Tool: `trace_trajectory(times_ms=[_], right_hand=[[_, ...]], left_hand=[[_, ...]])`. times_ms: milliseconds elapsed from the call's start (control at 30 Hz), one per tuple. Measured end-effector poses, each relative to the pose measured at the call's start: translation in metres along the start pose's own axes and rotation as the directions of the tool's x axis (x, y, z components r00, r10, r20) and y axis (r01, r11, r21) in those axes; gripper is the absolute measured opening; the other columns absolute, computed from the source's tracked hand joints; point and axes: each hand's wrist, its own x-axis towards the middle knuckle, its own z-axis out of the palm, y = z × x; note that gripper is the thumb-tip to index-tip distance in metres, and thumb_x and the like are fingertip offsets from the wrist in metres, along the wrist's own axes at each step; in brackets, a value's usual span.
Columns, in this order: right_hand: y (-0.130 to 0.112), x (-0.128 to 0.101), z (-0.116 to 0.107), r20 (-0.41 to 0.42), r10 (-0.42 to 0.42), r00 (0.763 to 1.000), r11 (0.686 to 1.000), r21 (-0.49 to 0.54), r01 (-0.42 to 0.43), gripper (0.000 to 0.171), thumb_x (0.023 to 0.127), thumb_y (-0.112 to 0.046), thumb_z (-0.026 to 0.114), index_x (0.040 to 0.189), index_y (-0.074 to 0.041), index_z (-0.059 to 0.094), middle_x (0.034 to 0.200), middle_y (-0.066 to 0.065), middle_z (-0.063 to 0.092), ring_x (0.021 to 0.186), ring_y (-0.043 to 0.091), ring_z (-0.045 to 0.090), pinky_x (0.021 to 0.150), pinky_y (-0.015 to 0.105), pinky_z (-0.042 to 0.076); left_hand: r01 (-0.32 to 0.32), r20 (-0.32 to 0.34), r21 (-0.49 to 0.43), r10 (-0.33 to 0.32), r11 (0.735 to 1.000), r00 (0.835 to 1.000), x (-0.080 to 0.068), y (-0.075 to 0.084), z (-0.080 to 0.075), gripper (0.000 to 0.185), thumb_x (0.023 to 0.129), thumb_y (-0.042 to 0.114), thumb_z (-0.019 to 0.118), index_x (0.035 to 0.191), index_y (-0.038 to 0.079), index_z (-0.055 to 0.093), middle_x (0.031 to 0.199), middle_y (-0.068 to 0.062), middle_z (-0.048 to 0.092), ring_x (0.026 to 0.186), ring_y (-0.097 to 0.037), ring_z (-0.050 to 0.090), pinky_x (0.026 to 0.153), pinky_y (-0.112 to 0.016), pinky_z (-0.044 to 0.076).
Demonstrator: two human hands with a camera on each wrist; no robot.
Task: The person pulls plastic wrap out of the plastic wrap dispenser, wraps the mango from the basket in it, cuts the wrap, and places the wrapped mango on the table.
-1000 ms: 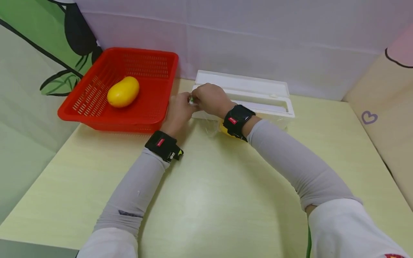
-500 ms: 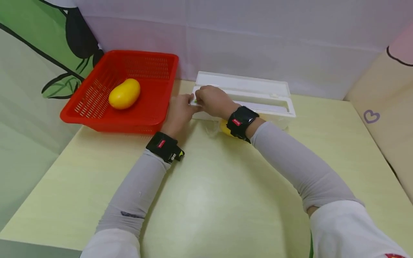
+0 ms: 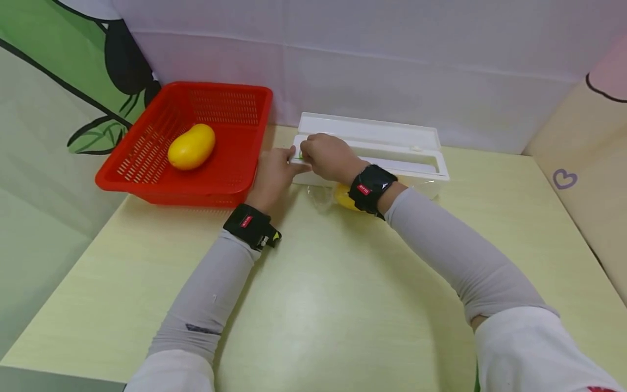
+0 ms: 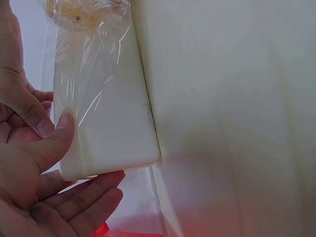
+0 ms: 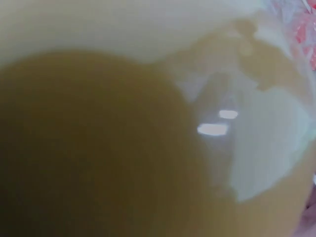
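A white cling film dispenser stands at the back of the table with its lid raised. My left hand grips its left end; in the left wrist view the thumb presses the film-covered front and the fingers curl under the end. My right hand, knuckles up, pinches a small green-marked slide cutter on the dispenser's front edge, near the left end. Clear film drapes down the front. Under it lies a yellow mango, partly hidden by the right wrist; its glossy surface fills the right wrist view, blurred.
To the left stands a red plastic basket holding another yellow mango. A cloth-covered wall rises right behind the dispenser. The pale wooden table stretches toward the person.
My right hand has shifted slightly right along the dispenser's edge, with the slide cutter. My left hand keeps its hold on the left end. The head view has tilted up a little.
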Motion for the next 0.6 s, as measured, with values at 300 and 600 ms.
trace_trajectory(times_ms=[300, 600], right_hand=[[0.0033, -0.0019, 0.0007, 0.0, 0.001, 1.0, 1.0, 0.009, -0.001, 0.015, 0.092, 0.006, 0.054, 0.091, -0.004, 0.064, 0.09, 0.008, 0.061, 0.084, 0.023, 0.055, 0.073, 0.034, 0.047], [0.0099, -0.0073, 0.0, -0.001, 0.001, 1.0, 1.0, -0.001, -0.001, 0.009, 0.096, -0.001, 0.057, 0.095, -0.004, 0.065, 0.091, 0.008, 0.061, 0.084, 0.024, 0.056, 0.076, 0.036, 0.048]], left_hand=[[0.078, 0.053, -0.008, -0.077, 0.997, 0.996, 0.0004, -0.0002, 0.0001, 0.062, 0.086, 0.038, 0.077, 0.137, 0.008, 0.055, 0.113, -0.017, 0.071, 0.073, -0.024, 0.05, 0.057, -0.03, 0.033], [0.127, 0.092, -0.005, -0.126, 0.992, 0.988, 0.001, 0.0023, -0.0023, 0.064, 0.087, 0.036, 0.077, 0.14, 0.009, 0.052, 0.122, -0.014, 0.069, 0.071, -0.023, 0.045, 0.052, -0.027, 0.031]])
